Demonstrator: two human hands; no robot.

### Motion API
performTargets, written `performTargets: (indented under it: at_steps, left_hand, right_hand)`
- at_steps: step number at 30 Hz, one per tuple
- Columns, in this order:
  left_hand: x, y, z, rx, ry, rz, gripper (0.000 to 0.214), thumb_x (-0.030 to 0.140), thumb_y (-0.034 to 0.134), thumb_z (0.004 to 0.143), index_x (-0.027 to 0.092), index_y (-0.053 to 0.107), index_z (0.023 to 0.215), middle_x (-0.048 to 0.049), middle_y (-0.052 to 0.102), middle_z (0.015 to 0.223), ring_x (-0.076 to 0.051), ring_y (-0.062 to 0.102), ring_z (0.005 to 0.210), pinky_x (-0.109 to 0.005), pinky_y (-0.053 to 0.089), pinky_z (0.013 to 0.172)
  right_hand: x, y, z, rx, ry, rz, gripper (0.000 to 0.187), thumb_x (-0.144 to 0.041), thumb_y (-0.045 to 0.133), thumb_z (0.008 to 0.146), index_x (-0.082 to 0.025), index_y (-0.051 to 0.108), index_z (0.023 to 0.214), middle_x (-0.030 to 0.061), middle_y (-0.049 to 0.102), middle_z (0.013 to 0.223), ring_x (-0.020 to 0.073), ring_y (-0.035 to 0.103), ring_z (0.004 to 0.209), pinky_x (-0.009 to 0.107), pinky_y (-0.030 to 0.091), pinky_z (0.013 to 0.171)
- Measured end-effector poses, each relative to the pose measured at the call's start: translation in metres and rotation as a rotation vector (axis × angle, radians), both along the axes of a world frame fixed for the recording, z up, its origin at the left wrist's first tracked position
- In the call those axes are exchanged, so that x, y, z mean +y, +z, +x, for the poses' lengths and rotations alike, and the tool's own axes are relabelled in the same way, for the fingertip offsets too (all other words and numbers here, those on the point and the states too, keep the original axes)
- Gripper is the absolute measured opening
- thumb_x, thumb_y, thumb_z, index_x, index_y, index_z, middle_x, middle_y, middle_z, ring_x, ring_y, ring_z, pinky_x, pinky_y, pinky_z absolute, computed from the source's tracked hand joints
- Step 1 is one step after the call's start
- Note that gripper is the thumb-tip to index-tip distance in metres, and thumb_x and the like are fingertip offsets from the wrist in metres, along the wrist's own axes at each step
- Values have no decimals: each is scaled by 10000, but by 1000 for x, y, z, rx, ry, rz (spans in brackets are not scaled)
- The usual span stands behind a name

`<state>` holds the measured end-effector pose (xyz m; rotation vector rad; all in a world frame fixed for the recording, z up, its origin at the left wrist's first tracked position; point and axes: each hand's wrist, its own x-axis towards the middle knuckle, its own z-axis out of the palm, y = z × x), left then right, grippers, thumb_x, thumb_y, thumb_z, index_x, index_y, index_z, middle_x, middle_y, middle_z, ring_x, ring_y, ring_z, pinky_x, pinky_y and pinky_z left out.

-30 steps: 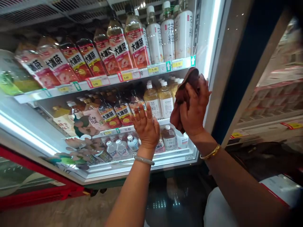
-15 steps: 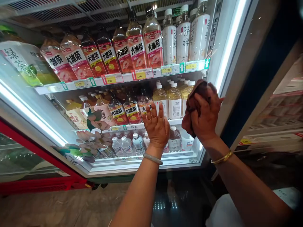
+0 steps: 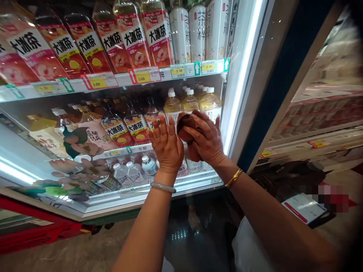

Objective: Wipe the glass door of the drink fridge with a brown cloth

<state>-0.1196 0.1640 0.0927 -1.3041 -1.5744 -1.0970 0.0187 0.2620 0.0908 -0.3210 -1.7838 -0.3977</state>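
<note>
A brown cloth (image 3: pixel 187 130) is bunched under my right hand (image 3: pixel 206 139), whose fingers press it toward the glass door of a lit drinks cooler. Just left of it, my left hand (image 3: pixel 166 145) is spread with its fingers stretched out and holds nothing. It appears to lie flat on the glass; exact contact is hard to tell. Behind the glass, near both hands, stand white-capped bottles of pale yellow drink (image 3: pixel 190 100) and dark iced tea bottles (image 3: pixel 135 126). A grey bangle (image 3: pixel 163 187) circles my left wrist, a gold bracelet (image 3: pixel 234 178) my right.
The upper shelf edge (image 3: pixel 121 78) carries price tags below large tea bottles (image 3: pixel 157 34). Flower decals (image 3: pixel 78 162) mark the door's lower left. A dark blue door frame (image 3: pixel 279 71) stands at right, with other shelves beyond. A red cabinet (image 3: pixel 36 230) is at lower left.
My right hand has moved left and inward with the cloth, now close beside my left hand. My left hand stays spread. The view has shifted, bringing the upper bottles nearer.
</note>
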Motion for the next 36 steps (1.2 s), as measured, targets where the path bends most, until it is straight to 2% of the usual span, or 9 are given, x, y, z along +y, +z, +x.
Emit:
performTargets:
  at_steps: [4,8,14,17,19,24,28,32,36]
  left_hand:
    - [-3,4,5,-7,-15,-36,648,257,430,971,200,374,1615,-76,222,1723,-206,39,1634,-467,-17,1334]
    - [-6,4,4,-8,-12,-51,632,257,421,987,199,377,1614,-76,216,1725,-206,30,1633,-464,-8,1335]
    - [-10,-1,-10,24,-55,-2,708,230,397,975,106,234,1653,-130,244,1712,-201,73,1630,-437,30,1344]
    - [-13,-2,-13,38,-43,3,721,219,408,959,103,241,1650,-134,215,1718,-204,32,1631,-446,12,1342]
    - [-15,0,-12,30,-23,-16,712,213,408,960,128,253,1650,-118,210,1721,-195,27,1630,-444,-11,1340]
    - [-20,8,-6,-11,33,-38,709,187,380,969,156,222,1660,-92,154,1738,-207,-15,1629,-501,-100,1316]
    - [-25,13,-13,-21,57,-17,700,208,376,990,160,197,1665,-87,130,1743,-211,5,1631,-485,-29,1330]
    - [-31,10,-22,-1,61,-25,704,202,393,988,172,204,1665,-87,153,1738,-203,49,1632,-459,48,1341]
    - [-40,10,-31,-35,91,-23,723,186,396,980,180,180,1670,-92,166,1735,-215,3,1632,-512,-4,1333]
  right_hand:
    - [19,31,13,219,-7,-93,486,-179,465,962,-352,561,1406,32,444,1592,311,344,1555,704,129,1287]
    - [13,52,-10,425,-33,-127,533,-126,417,959,-320,529,1443,72,404,1608,328,318,1565,722,179,1265]
    - [-23,15,-47,155,-9,6,395,-297,528,1012,-409,570,1389,-8,526,1544,239,356,1559,558,219,1329]
    - [-25,-6,-39,75,68,85,401,-302,567,1002,-388,574,1393,-10,570,1516,205,380,1546,496,183,1350]
    - [-17,-6,-26,29,89,75,411,-269,582,987,-389,585,1380,-8,570,1518,214,407,1529,527,160,1348]
    - [10,34,-5,301,22,-69,466,-196,511,975,-356,577,1409,55,478,1579,343,419,1515,742,97,1273]
    - [6,54,-22,473,-23,-96,504,-149,484,966,-309,561,1438,112,450,1597,378,388,1528,730,155,1266]
    - [-27,30,-55,287,33,-16,487,-195,538,975,-389,568,1420,33,505,1569,315,398,1531,670,245,1280]
    - [-49,-4,-63,39,101,76,476,-266,628,966,-401,567,1418,-3,579,1519,243,403,1532,573,208,1329]
